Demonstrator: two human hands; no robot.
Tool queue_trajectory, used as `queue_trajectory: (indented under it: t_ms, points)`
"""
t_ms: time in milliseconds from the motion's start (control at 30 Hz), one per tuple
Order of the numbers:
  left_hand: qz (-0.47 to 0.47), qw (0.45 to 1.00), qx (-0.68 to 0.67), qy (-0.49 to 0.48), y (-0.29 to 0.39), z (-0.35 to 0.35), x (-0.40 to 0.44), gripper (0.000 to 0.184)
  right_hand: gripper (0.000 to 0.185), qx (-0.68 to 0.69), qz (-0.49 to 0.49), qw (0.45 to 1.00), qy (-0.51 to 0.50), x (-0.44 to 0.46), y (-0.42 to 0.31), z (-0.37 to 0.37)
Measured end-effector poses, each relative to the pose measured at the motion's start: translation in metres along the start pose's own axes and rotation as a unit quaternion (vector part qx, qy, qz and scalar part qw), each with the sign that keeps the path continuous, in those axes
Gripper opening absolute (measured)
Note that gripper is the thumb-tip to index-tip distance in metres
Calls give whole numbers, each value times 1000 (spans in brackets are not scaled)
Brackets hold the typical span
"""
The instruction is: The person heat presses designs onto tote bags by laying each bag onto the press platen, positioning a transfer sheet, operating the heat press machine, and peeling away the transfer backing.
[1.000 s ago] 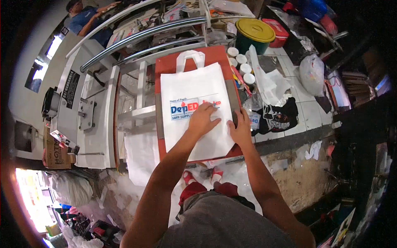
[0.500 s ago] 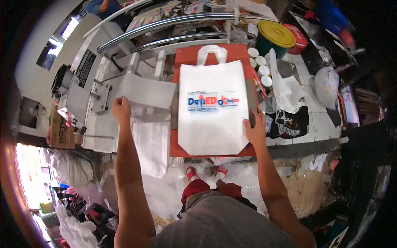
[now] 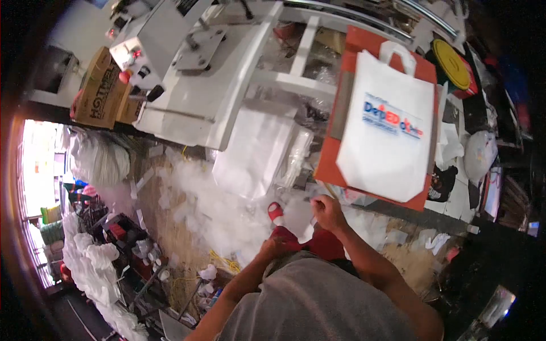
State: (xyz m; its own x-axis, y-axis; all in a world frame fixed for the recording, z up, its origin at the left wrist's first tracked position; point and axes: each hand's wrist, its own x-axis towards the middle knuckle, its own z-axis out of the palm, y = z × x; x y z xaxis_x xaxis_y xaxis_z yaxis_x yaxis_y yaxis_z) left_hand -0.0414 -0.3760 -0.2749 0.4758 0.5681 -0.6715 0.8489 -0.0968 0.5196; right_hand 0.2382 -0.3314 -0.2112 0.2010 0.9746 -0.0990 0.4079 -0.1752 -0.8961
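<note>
A white cloth bag (image 3: 389,153) with a loop handle and blue and red "DepED" print lies flat on a reddish-brown board (image 3: 334,162). My right hand (image 3: 328,212) is closed just below the board's near left corner. A thin strip seems to show above its fingers, but what they hold, if anything, is unclear. Down by my red shorts (image 3: 288,238) is my left hand (image 3: 273,248), resting against or close to them. Its fingers are too small and blurred to read.
A white press machine (image 3: 199,48) with a metal plate stands at the left. Below its frame lie white plastic-wrapped sheets (image 3: 256,148). A yellow-lidded bucket (image 3: 451,63) is at the back right. White bundles (image 3: 99,156) hang at the far left.
My view has turned to the left. My right hand has left the bag's right edge and come toward my body. My left hand has dropped from the pale sheet by the machine to my shorts.
</note>
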Motion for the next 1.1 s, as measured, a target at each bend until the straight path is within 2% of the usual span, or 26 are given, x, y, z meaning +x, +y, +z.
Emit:
queue_trajectory:
  t_ms: [100,167,200,233,267,333,367,400,500,533,567,633,700,733,800,833,867,900,933,1000,1067,1100]
  points:
    - [36,997,-55,-36,-51,10,-8,33,22,-13,56,998,-9,49,52,95]
    - [119,991,61,10,-104,10,-16,30,23,-60,124,990,3,78,77,150]
    - [33,995,-46,82,-122,1,-21,26,24,-90,152,984,8,95,81,170]
    - [-58,975,-150,155,-141,-12,-24,22,24,-89,176,980,3,105,88,187]
    - [-41,955,-154,252,-164,-29,-18,18,24,-88,202,975,-4,108,95,203]
    - [-72,940,-34,331,-210,-78,13,14,25,-63,230,971,-25,101,85,212]
    - [-14,909,-17,416,-227,-104,35,13,25,-74,216,973,-37,89,116,226]
    - [-11,901,6,434,-243,-128,55,14,26,-78,216,971,-65,74,115,222]
    - [-56,897,-27,438,-242,-203,110,37,32,-173,179,956,-154,13,103,189]
    - [-55,895,-29,441,-238,-217,124,37,32,-153,220,954,-137,-14,120,182]
    - [-64,893,-28,444,-232,-229,140,40,29,-254,151,934,-201,-32,114,162]
    - [-64,893,-31,443,-234,-230,165,44,27,-193,227,946,-128,-89,154,142]
    - [-96,908,-54,404,-254,-220,193,49,25,-207,349,906,-117,-125,162,117]
    - [-113,902,-51,414,-257,-215,196,49,27,-218,289,929,-78,-152,175,109]
    - [-122,888,-65,438,-254,-214,198,47,27,-228,353,905,-56,-171,178,95]
    - [-164,890,-40,424,-254,-216,201,48,26,-267,326,903,-88,-185,196,94]
    - [-131,888,-44,439,-275,-204,211,42,26,-304,303,895,-123,-198,211,89]
    - [-140,887,-46,437,-266,-209,208,38,25,-289,344,888,-98,-198,198,89]
    - [-108,899,-77,418,-254,-215,199,37,25,-275,382,879,-71,-185,184,94]
    - [-137,905,-11,402,-253,-217,199,32,24,-198,331,922,-20,-181,183,103]
    - [-172,910,-104,363,-227,-228,179,30,23,-163,332,929,-24,-164,171,114]
    - [-166,913,-101,358,-229,-225,175,30,24,-143,338,930,-20,-151,160,121]
